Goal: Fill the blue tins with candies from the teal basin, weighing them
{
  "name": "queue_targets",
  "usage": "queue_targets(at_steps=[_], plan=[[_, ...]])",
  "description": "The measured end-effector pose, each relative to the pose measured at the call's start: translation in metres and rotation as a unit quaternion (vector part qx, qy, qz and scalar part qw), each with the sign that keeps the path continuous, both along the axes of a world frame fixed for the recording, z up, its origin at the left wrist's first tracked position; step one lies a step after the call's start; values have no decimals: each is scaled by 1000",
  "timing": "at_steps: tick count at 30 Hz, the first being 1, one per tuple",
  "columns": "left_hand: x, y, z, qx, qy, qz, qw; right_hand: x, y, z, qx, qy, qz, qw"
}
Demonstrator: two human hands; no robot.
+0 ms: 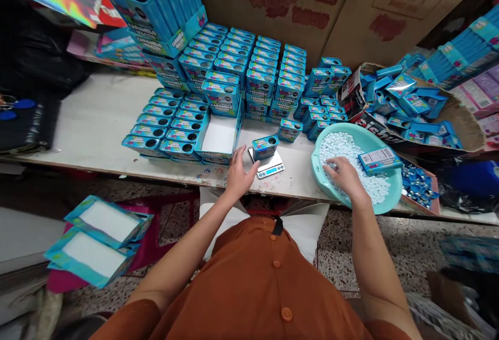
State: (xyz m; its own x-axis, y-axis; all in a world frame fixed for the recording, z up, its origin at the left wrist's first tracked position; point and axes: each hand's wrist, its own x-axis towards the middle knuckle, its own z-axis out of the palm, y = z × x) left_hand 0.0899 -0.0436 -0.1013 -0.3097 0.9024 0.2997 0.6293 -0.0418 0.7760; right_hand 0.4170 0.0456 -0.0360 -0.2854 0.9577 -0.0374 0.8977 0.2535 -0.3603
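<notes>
A small blue tin (265, 147) with a round dark opening in its top sits on a silver pocket scale (267, 167), and the scale is the spot everything here falls around. The left hand (241, 172) is just left of the scale, its grip spread apart, with the fingers (252, 169) reaching toward the scale's edge and the tin above it. I can't tell whether they are actually touching.

To the right of the scale, a teal plastic basin (317, 166) holds a heap of small white mints (351, 160), pale and round, with a flat blue carton (380, 160) lying across them. The right hand (343, 176) is sunk into that heap, its fingers curved down among the mints. From here, I can't tell whether the grip has closed on any.

Just left of the scale is an open blue tray (218, 134) with a white base, and beyond it, dozens of matching blue tins (253, 75) stand in tight rows and tall stacks on the white table (93, 121). Further right of the basin, a cardboard tray (462, 129) holds loose blue cartons, and a small box of shiny blue lids (419, 186) sits by the basin's far side.
</notes>
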Motion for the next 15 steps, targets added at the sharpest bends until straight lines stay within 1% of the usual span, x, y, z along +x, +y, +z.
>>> queue_targets(at_steps=[3, 6, 8, 11, 13, 15], plan=[[-1, 0, 0, -5, 0, 4, 1000, 0, 0, -1, -22, 17, -1, 1000], [-3, -6, -6, -14, 14, 4, 1000, 2, 3, -3, -39, 32, -11, 999], [-4, -11, -13, -11, 32, -1, 999, 4, 6, -6, -46, 38, -14, 998], [-5, -20, -24, 22, 57, -23, 998, 7, 10, -10, -46, 41, -16, 998], [-6, -25, -32, 48, 64, -38, 996, 8, 12, -11, -48, 39, -21, 998], [-7, -28, -39, 63, 65, -37, 995, 9, 13, -10, -63, 36, -32, 997]])
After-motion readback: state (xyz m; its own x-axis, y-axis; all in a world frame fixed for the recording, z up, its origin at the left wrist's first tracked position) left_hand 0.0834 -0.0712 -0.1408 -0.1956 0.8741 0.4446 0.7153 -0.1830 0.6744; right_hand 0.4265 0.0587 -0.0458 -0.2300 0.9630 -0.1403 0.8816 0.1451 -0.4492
